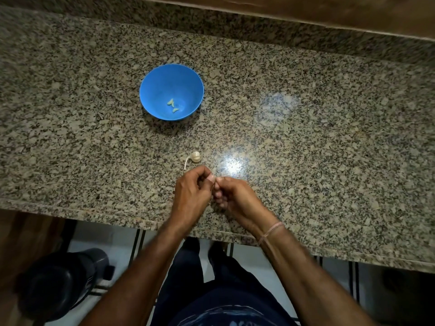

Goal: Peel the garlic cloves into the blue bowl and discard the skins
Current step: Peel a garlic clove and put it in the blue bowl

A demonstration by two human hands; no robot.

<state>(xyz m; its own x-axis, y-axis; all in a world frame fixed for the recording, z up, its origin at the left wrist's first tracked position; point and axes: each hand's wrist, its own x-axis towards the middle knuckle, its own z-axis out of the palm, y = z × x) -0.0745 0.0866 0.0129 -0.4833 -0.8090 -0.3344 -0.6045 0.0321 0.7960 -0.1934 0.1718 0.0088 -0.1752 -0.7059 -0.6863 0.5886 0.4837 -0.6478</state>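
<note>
So both your hands are bunched up together right over the near edge of the granite counter (306, 137). Your left hand (191, 191) has its fingers curled in with the thumb on top, and your right hand (235, 196) is curled the same way, with the fingertips of the two hands touching in the middle. It looks like a pinch on something tiny, but whatever is in there is hidden by your fingers, so honestly I can't tell if either hand is actually holding a clove or skin. The garlic bulb (195, 156) sits on the counter just beyond your knuckles, and its thin stem (186, 163) trails toward your left hand. The blue bowl (146, 85) is further back and a bit to the left, well apart from your hands, with a few peeled cloves (171, 102) lying at the bottom. There's a thread band (270, 231) around your right wrist, and a dark bin (58, 283) stands on the floor down to your left.
</note>
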